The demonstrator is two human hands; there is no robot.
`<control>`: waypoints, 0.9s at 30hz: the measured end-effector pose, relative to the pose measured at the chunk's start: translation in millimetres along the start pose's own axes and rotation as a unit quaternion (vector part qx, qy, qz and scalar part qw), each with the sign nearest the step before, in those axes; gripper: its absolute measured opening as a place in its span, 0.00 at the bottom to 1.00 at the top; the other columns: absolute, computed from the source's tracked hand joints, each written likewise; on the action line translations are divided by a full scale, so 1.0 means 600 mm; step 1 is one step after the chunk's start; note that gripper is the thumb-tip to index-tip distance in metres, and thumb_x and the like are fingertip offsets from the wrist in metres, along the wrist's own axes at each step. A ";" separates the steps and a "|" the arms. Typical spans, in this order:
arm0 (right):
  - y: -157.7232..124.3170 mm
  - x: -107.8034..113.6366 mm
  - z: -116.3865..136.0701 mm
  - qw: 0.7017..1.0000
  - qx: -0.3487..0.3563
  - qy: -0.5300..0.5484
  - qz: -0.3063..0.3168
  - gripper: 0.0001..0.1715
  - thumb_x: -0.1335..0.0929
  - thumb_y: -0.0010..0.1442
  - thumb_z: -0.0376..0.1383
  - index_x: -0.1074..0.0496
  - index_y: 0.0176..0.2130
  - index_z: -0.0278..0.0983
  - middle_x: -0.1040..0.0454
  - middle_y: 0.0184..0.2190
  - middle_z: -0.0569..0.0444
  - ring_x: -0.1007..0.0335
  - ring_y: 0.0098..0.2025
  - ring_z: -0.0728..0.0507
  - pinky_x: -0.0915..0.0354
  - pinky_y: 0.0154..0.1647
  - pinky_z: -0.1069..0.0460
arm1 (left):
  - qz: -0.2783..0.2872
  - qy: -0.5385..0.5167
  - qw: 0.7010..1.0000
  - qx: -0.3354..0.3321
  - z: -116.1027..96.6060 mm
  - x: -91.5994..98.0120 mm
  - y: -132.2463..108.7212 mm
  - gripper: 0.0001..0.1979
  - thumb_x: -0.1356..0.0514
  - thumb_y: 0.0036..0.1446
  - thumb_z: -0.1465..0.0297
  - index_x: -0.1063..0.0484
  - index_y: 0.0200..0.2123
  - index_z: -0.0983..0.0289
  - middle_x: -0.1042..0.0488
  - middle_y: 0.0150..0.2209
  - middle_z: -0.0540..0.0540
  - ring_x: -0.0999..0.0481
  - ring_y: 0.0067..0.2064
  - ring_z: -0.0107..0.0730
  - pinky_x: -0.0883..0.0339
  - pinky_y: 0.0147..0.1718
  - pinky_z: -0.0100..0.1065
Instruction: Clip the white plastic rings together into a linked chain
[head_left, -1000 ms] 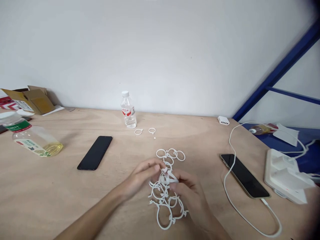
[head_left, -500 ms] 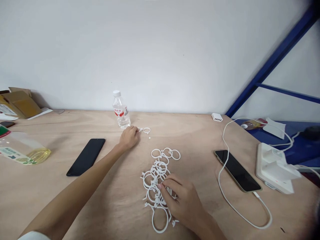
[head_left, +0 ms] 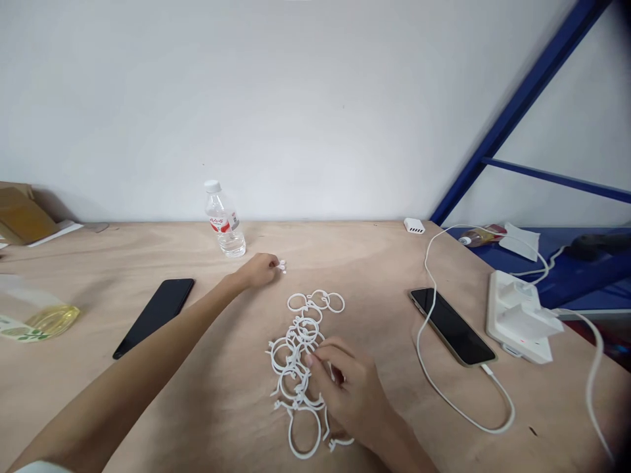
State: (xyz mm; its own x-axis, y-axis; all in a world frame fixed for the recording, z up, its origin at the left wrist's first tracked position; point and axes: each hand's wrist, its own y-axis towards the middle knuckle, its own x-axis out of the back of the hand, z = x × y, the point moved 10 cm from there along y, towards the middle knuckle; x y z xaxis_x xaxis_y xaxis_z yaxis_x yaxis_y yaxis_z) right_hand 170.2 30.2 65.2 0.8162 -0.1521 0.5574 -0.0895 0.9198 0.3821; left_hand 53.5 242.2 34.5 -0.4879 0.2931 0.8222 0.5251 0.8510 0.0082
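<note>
A tangle of white plastic rings (head_left: 302, 341) lies on the plywood table (head_left: 374, 276) in front of me. My right hand (head_left: 348, 391) rests on the near part of the pile, its fingers curled and pinching into the rings. My left hand (head_left: 259, 270) is stretched out to the far side, fingers closed round small white ring pieces (head_left: 281, 265) that stick out past the fingertips, just right of a small water bottle (head_left: 224, 220).
A black phone (head_left: 154, 316) lies at the left. Another phone (head_left: 451, 325) on a white cable (head_left: 458, 407) lies at the right, beside a white power strip (head_left: 520, 318). A bottle with yellow liquid (head_left: 34, 318) lies at the far left. A blue metal frame (head_left: 517, 105) stands at the right.
My left hand left the pile, reached out to the small loose rings by the water bottle and closed on them. My right hand stayed on the pile. The view has swung right.
</note>
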 end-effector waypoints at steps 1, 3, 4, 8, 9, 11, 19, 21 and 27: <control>0.006 0.009 -0.008 0.999 -0.026 0.010 -0.021 0.11 0.36 0.60 0.35 0.27 0.29 0.36 0.29 0.25 0.54 0.39 0.23 0.51 0.41 0.25 0.54 | 0.010 -0.021 1.000 0.003 -0.017 -0.003 -0.017 0.13 0.46 0.54 0.63 0.27 0.30 0.67 0.26 0.30 0.57 0.29 0.33 0.36 0.38 0.34 0.33; 0.015 0.026 -0.028 0.993 -0.089 0.050 -0.064 0.09 0.33 0.58 0.37 0.26 0.37 0.36 0.27 0.30 0.53 0.41 0.22 0.51 0.42 0.23 0.54 | 0.039 -0.077 0.996 -0.003 -0.061 -0.015 -0.060 0.18 0.49 0.58 0.58 0.27 0.33 0.66 0.26 0.29 0.54 0.31 0.30 0.31 0.39 0.30 0.30; 0.018 0.031 -0.038 0.986 -0.124 0.082 -0.078 0.14 0.32 0.56 0.38 0.27 0.43 0.36 0.27 0.33 0.52 0.40 0.22 0.51 0.41 0.23 0.54 | 0.062 -0.121 0.991 -0.010 -0.086 -0.024 -0.084 0.19 0.49 0.59 0.56 0.27 0.34 0.66 0.27 0.28 0.52 0.32 0.28 0.28 0.41 0.27 0.29; 0.023 0.000 -0.052 0.940 -0.224 0.257 -0.026 0.25 0.31 0.54 0.44 0.30 0.50 0.36 0.29 0.26 0.57 0.40 0.22 0.50 0.43 0.20 0.55 | 0.140 -0.504 0.852 0.028 -0.163 -0.062 -0.175 0.15 0.37 0.52 0.59 0.27 0.33 0.66 0.27 0.29 0.52 0.33 0.28 0.25 0.45 0.27 0.27; 0.022 -0.011 -0.047 0.925 -0.232 0.299 -0.005 0.22 0.31 0.55 0.45 0.27 0.46 0.36 0.32 0.22 0.58 0.41 0.21 0.51 0.45 0.20 0.55 | 0.144 -0.550 0.821 0.043 -0.172 -0.067 -0.192 0.13 0.35 0.50 0.61 0.27 0.32 0.67 0.28 0.29 0.52 0.33 0.28 0.24 0.46 0.26 0.27; 0.018 -0.023 -0.034 0.894 -0.241 0.377 0.015 0.15 0.31 0.54 0.45 0.25 0.34 0.35 0.33 0.20 0.58 0.45 0.19 0.52 0.49 0.18 0.56 | 0.156 -0.620 0.766 0.066 -0.185 -0.077 -0.219 0.11 0.34 0.49 0.65 0.28 0.31 0.67 0.28 0.28 0.53 0.35 0.28 0.23 0.47 0.27 0.26; -0.001 -0.041 0.022 0.775 -0.281 0.563 0.064 0.11 0.29 0.45 0.39 0.30 0.21 0.34 0.33 0.21 0.56 0.54 0.19 0.54 0.56 0.20 0.55 | 0.165 -0.676 0.717 0.054 -0.207 -0.069 -0.271 0.09 0.36 0.53 0.66 0.27 0.33 0.68 0.30 0.30 0.52 0.35 0.28 0.22 0.41 0.33 0.28; -0.005 -0.040 0.024 0.764 -0.292 0.571 0.073 0.13 0.30 0.46 0.40 0.33 0.19 0.34 0.34 0.20 0.56 0.54 0.18 0.55 0.57 0.19 0.55 | 0.173 -0.633 0.753 0.036 -0.212 -0.063 -0.277 0.09 0.37 0.55 0.66 0.27 0.34 0.67 0.28 0.32 0.54 0.30 0.35 0.28 0.39 0.39 0.31; -0.027 -0.045 0.058 0.772 -0.253 0.552 0.188 0.19 0.29 0.46 0.47 0.30 0.23 0.34 0.38 0.14 0.60 0.59 0.12 0.56 0.63 0.16 0.55 | 0.210 -0.617 0.758 -0.012 -0.236 -0.059 -0.302 0.09 0.38 0.56 0.65 0.27 0.31 0.66 0.29 0.30 0.53 0.31 0.35 0.29 0.38 0.39 0.31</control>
State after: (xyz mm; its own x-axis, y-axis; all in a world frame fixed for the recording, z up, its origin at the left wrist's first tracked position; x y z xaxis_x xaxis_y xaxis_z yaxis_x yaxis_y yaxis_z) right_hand 129.6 6.8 69.6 0.8007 0.3036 -0.5164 -0.4315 0.8903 -0.1456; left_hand 74.5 15.6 84.4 -0.5473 0.7331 -0.4038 0.8203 0.5657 -0.0847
